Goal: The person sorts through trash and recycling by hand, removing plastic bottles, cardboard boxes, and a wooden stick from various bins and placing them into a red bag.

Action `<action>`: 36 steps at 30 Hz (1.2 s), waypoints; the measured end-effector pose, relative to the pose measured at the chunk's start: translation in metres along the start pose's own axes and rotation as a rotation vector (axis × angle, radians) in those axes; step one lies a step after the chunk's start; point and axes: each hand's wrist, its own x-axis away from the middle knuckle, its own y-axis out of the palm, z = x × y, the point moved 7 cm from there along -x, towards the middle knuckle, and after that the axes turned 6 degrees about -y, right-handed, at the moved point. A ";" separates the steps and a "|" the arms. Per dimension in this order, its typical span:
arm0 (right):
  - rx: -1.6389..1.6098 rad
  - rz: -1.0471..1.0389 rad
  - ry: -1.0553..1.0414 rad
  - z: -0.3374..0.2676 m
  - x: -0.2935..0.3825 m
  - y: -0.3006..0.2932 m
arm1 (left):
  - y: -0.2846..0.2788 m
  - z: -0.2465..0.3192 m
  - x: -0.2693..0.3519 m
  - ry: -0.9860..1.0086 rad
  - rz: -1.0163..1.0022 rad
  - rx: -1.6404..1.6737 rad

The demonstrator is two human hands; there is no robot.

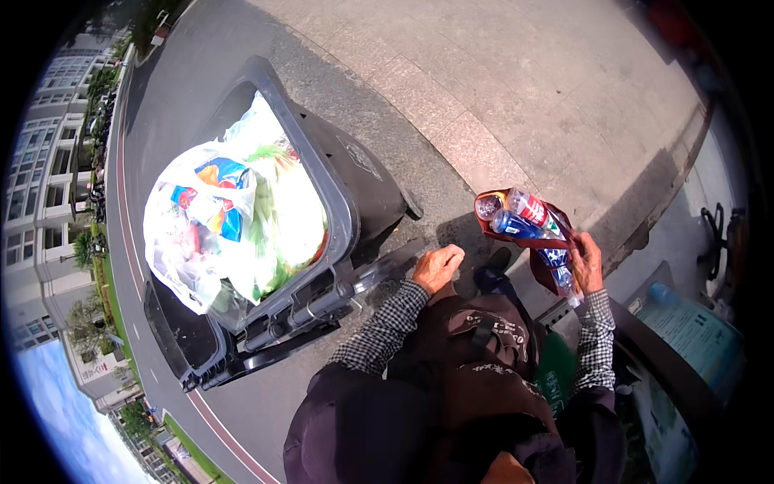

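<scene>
My right hand (588, 264) grips a dark red carrier bag (525, 242) by its edge. Plastic bottles fill the bag's mouth: a clear one with a red label (530, 207), a blue-tinted one (514, 225) and others. One more bottle with a blue label (555, 260) lies against my right fingers, its neck pointing down. My left hand (438, 270) is curled into a loose fist in front of my body, with nothing seen in it. To its left stands a grey wheeled rubbish bin (357, 163), heaped with knotted translucent plastic bags of waste (205, 224).
The bin's dark lid (181, 327) hangs back on the roadway side. Stone paving (471, 78) stretches ahead beside the asphalt road (199, 78). At my right are a dark rail (659, 351) and a panel bearing writing (689, 333). Buildings (48, 163) line the far left.
</scene>
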 end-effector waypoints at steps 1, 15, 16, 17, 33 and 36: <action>0.050 -0.023 0.024 0.001 -0.020 -0.015 | 0.003 0.000 -0.016 0.020 0.023 -0.026; 0.041 0.118 0.078 0.067 -0.302 -0.186 | 0.010 -0.147 -0.222 -0.549 0.158 0.148; 0.071 0.125 0.095 0.074 -0.323 -0.200 | -0.001 -0.117 -0.264 -0.500 0.160 0.074; 0.117 0.136 0.096 0.074 -0.345 -0.214 | -0.011 -0.082 -0.297 -0.461 0.166 0.006; 0.155 0.203 -0.192 0.081 -0.766 -0.394 | 0.044 0.739 -0.810 1.099 -0.434 -0.209; 0.110 0.177 -0.221 0.110 -0.862 -0.422 | 0.043 0.771 -0.907 0.810 -0.701 -0.168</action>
